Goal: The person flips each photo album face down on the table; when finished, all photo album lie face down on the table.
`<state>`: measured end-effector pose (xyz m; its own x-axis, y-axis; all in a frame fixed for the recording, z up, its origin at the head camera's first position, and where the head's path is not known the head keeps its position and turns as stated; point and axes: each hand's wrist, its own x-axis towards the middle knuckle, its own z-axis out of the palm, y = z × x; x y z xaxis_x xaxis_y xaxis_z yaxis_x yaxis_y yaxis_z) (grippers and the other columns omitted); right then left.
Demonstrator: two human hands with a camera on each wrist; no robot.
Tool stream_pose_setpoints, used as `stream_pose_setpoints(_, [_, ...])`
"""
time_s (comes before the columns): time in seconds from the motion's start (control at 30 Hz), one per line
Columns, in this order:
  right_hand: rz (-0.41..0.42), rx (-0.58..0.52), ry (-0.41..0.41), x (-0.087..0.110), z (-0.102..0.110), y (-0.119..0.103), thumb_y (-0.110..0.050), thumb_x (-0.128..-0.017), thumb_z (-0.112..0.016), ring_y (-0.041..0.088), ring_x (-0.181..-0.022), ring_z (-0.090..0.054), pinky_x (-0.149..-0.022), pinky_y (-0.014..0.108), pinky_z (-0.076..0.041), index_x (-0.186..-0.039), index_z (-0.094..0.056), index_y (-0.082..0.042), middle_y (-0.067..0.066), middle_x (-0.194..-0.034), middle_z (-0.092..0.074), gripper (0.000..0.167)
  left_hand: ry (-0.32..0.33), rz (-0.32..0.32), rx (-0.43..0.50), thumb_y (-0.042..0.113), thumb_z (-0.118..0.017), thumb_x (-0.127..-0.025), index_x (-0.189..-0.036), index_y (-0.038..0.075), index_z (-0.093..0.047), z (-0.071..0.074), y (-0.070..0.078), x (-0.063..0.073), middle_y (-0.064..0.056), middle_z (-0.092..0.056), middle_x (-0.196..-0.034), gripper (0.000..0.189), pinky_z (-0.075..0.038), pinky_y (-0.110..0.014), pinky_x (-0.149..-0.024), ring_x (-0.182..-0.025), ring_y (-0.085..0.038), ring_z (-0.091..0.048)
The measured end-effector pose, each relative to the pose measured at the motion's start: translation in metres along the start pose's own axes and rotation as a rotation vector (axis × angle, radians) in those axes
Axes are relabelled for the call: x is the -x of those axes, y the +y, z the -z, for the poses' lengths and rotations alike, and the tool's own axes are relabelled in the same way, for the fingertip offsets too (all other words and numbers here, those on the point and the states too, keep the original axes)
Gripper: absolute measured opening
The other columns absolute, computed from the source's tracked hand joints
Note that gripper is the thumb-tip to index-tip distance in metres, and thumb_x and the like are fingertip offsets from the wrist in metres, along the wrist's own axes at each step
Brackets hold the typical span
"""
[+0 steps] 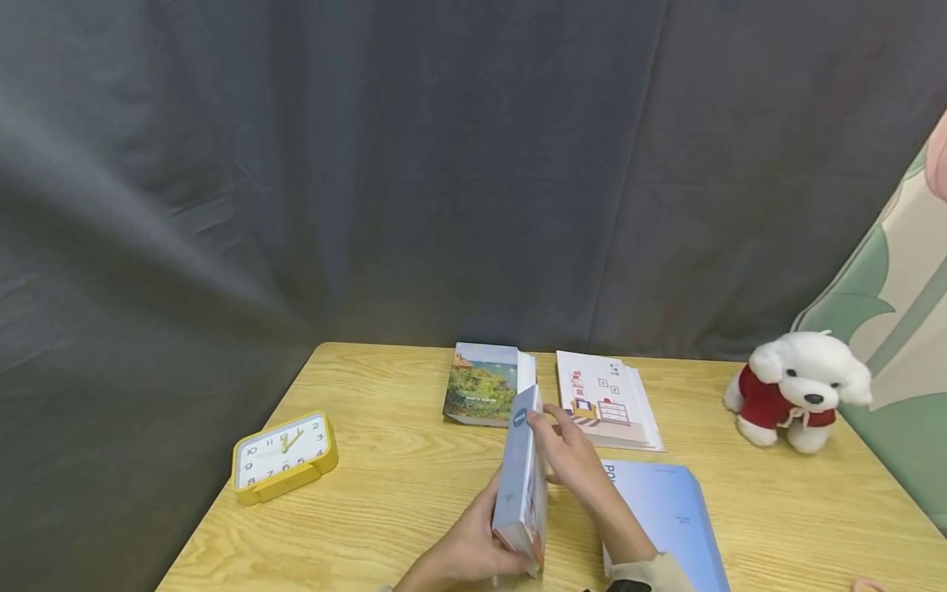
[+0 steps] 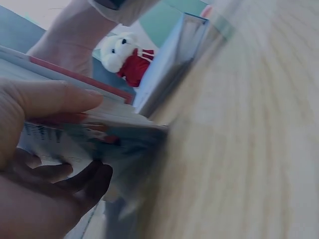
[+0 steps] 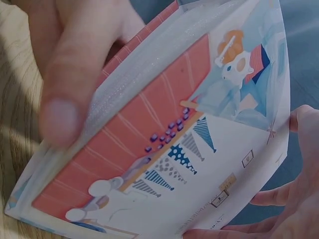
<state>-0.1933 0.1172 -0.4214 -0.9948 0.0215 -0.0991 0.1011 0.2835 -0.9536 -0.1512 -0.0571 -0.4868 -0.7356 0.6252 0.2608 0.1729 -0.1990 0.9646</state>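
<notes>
A thick photo album (image 1: 518,473) stands tilted above the table, its grey-blue spine turned up. My left hand (image 1: 473,534) grips its near end, thumb on one side and fingers on the other. In the left wrist view that thumb lies along the page edges, beside a red cover edge. The fingers of my right hand (image 1: 568,452) hold the far part by the spine. Seen from the right wrist, the album's cover (image 3: 199,149) carries a red area, pennants and a white bear. Just right of my hands lies a blue album (image 1: 658,514), partly hidden by my right forearm.
At the back of the wooden table (image 1: 385,444) lie a landscape-covered photo album (image 1: 481,386) and a white album (image 1: 602,399) with furniture drawings. A yellow clock (image 1: 284,456) is at the left, a plush dog (image 1: 799,390) at the right. A dark curtain (image 1: 473,181) hangs behind.
</notes>
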Motion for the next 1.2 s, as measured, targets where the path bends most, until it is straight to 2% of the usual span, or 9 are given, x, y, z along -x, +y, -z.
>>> stream_pose_setpoints(0.1, [-0.007, -0.003, -0.003, 0.001, 0.000, 0.000, -0.050, -0.099, -0.050, 0.047, -0.112, -0.058, -0.065, 0.047, -0.059, -0.148, -0.042, -0.007, 0.031, -0.132, -0.052, 0.066, 0.003, 0.047, -0.075, -0.007, -0.077, -0.071, -0.159, 0.035, -0.012, -0.002, -0.006, 0.001, -0.012, -0.033, -0.154, 0.117, -0.033, -0.035, -0.107, -0.134, -0.026, -0.037])
stream_pose_setpoints(0.2, [-0.007, -0.012, -0.008, 0.001, 0.000, 0.001, -0.049, -0.099, -0.050, 0.047, -0.112, -0.058, -0.066, 0.048, -0.059, -0.148, -0.042, -0.007, 0.032, -0.133, -0.052, 0.065, -0.006, 0.085, -0.115, -0.010, -0.076, -0.067, -0.158, 0.033, -0.015, -0.003, -0.011, 0.001, -0.012, -0.033, -0.153, 0.118, -0.032, -0.041, -0.107, -0.133, -0.026, -0.036])
stream_pose_setpoints(0.37, [-0.009, -0.072, -0.028, 0.002, 0.001, 0.002, -0.047, -0.100, -0.050, 0.048, -0.117, -0.055, -0.069, 0.051, -0.058, -0.149, -0.040, -0.006, 0.031, -0.135, -0.051, 0.065, 0.004, 0.140, -0.153, -0.010, -0.075, -0.065, -0.158, 0.038, -0.012, -0.005, -0.011, 0.001, -0.005, -0.031, -0.155, 0.122, -0.032, -0.043, -0.108, -0.134, -0.024, -0.034])
stream_pose_setpoints(0.47, [-0.003, -0.136, -0.053, 0.001, 0.003, 0.005, -0.046, -0.101, -0.049, 0.049, -0.121, -0.052, -0.072, 0.052, -0.058, -0.151, -0.036, -0.004, 0.031, -0.138, -0.048, 0.066, 0.005, 0.133, -0.114, -0.012, -0.073, -0.065, -0.158, 0.040, -0.008, -0.002, -0.010, 0.001, -0.006, -0.032, -0.155, 0.125, -0.032, -0.035, -0.108, -0.134, -0.027, -0.038])
stream_pose_setpoints(0.6, [0.009, -0.210, -0.078, -0.001, 0.005, 0.009, -0.045, -0.101, -0.049, 0.050, -0.123, -0.050, -0.074, 0.050, -0.058, -0.152, -0.032, -0.001, 0.031, -0.143, -0.043, 0.070, -0.003, 0.124, -0.056, -0.016, -0.071, -0.063, -0.159, 0.038, -0.006, 0.004, -0.008, 0.001, -0.010, -0.030, -0.156, 0.128, -0.039, -0.029, -0.104, -0.131, -0.027, -0.043])
stream_pose_setpoints(0.77, [0.013, -0.247, -0.085, -0.002, 0.007, 0.013, -0.046, -0.100, -0.051, 0.049, -0.126, -0.048, -0.075, 0.050, -0.057, -0.152, -0.032, -0.001, 0.029, -0.146, -0.042, 0.072, 0.020, 0.154, -0.092, -0.014, -0.072, -0.063, -0.159, 0.039, -0.004, 0.010, -0.005, 0.003, -0.007, -0.035, -0.153, 0.129, -0.043, -0.029, -0.101, -0.127, -0.019, -0.048])
stream_pose_setpoints(0.97, [-0.020, -0.315, -0.120, 0.000, 0.010, 0.015, -0.045, -0.099, -0.054, 0.051, -0.130, -0.042, -0.079, 0.049, -0.057, -0.153, -0.032, -0.002, 0.027, -0.148, -0.039, 0.072, 0.025, 0.178, -0.118, -0.014, -0.074, -0.062, -0.161, 0.030, -0.007, 0.014, -0.002, 0.009, -0.012, -0.043, -0.147, 0.127, -0.046, -0.030, -0.098, -0.122, -0.019, -0.053])
stream_pose_setpoints(1.07, [-0.025, -0.372, -0.139, 0.002, 0.013, 0.017, -0.041, -0.100, -0.054, 0.047, -0.129, -0.046, -0.080, 0.048, -0.057, -0.153, -0.031, -0.003, 0.026, -0.147, -0.040, 0.069, 0.036, 0.205, -0.161, -0.011, -0.077, -0.063, -0.161, 0.029, -0.010, 0.017, -0.001, 0.012, -0.010, -0.043, -0.148, 0.125, -0.046, -0.029, -0.097, -0.124, -0.019, -0.050])
stream_pose_setpoints(1.2, [-0.033, -0.429, -0.121, 0.004, 0.016, 0.021, -0.030, -0.101, -0.054, 0.035, -0.117, -0.059, -0.077, 0.043, -0.057, -0.153, -0.033, -0.007, 0.024, -0.142, -0.046, 0.061, 0.062, 0.241, -0.246, -0.005, -0.081, -0.063, -0.160, 0.026, -0.017, 0.020, 0.002, 0.015, -0.008, -0.042, -0.148, 0.121, -0.043, -0.033, -0.098, -0.128, -0.023, -0.044])
